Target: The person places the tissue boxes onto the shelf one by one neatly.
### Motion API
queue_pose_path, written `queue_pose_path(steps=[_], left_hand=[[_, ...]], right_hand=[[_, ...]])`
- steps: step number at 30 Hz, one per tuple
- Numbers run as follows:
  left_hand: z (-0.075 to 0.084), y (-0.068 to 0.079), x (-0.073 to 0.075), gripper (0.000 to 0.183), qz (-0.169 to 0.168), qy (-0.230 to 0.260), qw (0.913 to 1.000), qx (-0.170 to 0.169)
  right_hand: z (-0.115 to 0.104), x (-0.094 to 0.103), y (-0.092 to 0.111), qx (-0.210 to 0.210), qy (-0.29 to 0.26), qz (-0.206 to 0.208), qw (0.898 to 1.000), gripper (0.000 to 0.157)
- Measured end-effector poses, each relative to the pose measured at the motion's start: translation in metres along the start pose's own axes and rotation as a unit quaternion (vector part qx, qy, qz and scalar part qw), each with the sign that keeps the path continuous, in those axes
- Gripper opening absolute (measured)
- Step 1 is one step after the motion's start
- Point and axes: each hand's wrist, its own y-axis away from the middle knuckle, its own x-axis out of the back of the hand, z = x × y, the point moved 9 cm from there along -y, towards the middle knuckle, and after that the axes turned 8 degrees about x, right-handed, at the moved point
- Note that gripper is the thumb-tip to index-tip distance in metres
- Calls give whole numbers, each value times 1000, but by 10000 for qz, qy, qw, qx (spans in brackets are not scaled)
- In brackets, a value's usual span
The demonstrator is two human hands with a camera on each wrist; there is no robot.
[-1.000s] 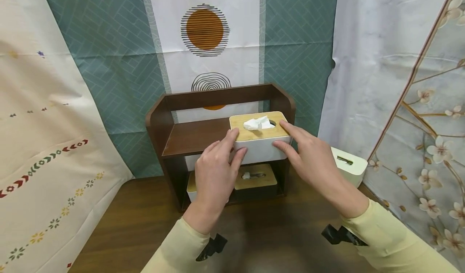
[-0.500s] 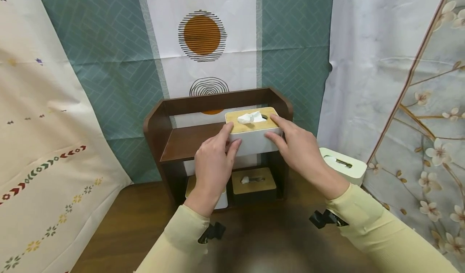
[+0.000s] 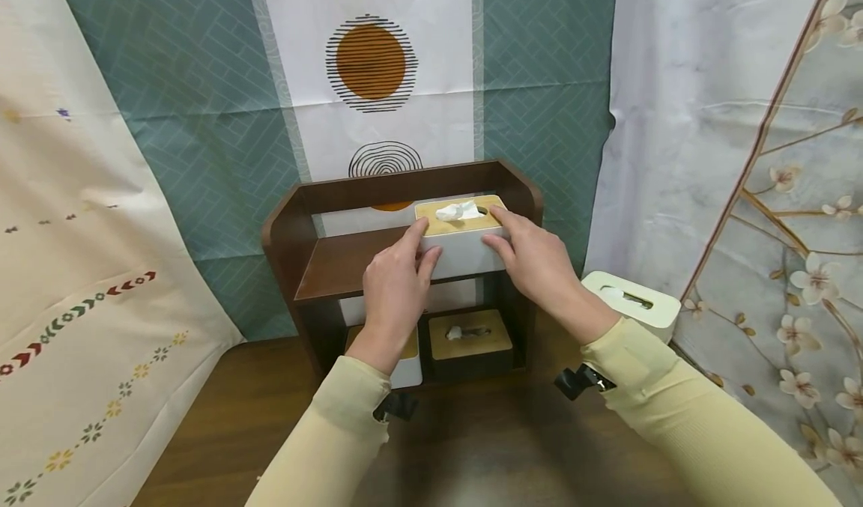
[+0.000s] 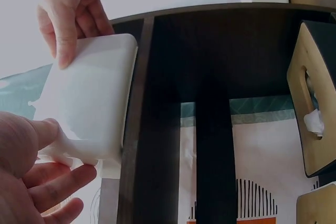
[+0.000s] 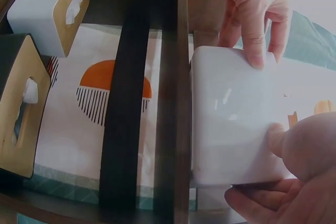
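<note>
Both hands hold a white tissue box (image 3: 465,257) with a light wooden lid and a tissue poking out of its slot. It is at the right side of the brown shelf's upper board (image 3: 347,263). My left hand (image 3: 396,286) grips its left end, thumb on the front wall and fingers at the lid's edge. At the right end, my right hand (image 3: 539,261) grips it the same way. In the left wrist view the box's white wall (image 4: 94,87) lies right beside the board's front edge. The right wrist view shows the thumb of my right hand (image 5: 310,156) on that wall.
In the lower compartment stand a black tissue box (image 3: 470,336) with a wooden lid and a white tissue box (image 3: 407,373), partly behind my left hand. A pale green tissue box (image 3: 637,301) is on the wooden table (image 3: 222,417), right of the shelf. Patterned cloths hang around.
Both hands have carried the white tissue box away from me, onto the upper shelf's right side. The head view has shifted a little, and the lower boxes show more fully.
</note>
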Motion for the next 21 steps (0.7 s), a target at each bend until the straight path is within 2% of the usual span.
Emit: queue_pose_path(steps=[21], left_hand=[[-9,-12,-16,50,-321,3,9991,290]], right_hand=[[9,-6,-12,-77,-192,-144,9997,59]])
